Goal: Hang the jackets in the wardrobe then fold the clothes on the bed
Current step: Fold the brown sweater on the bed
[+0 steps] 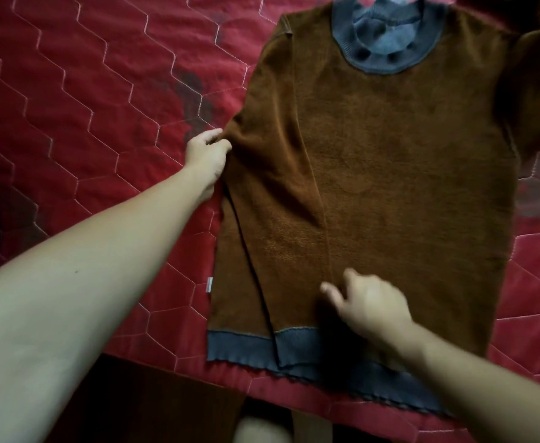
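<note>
A: Sweater (390, 171) flat on the bed (86, 107), front up. Fuzzy brown pile w/ grey ribbed collar (351, 49) and hem (240, 346).
B: Bed surface?
A: Red, quilted, pale stitching in hexagons.
B: Which way's it pointing?
A: Long axis runs away from the person: collar at the far end, hem by the near edge, top leaning a bit right.
B: Sleeves?
A: One sleeve (272, 174) lies folded over the body, cuff down at the hem. Other side's bunched off right.
B: Hands?
A: Left hand (206, 151) at the side edge, fingers curled into the fold, gripping fabric. Right hand (369, 303) over the lower front, fingers loosely spread, blurred. Touching or not, can't tell. Small white tag (209, 284) on the side seam.
</note>
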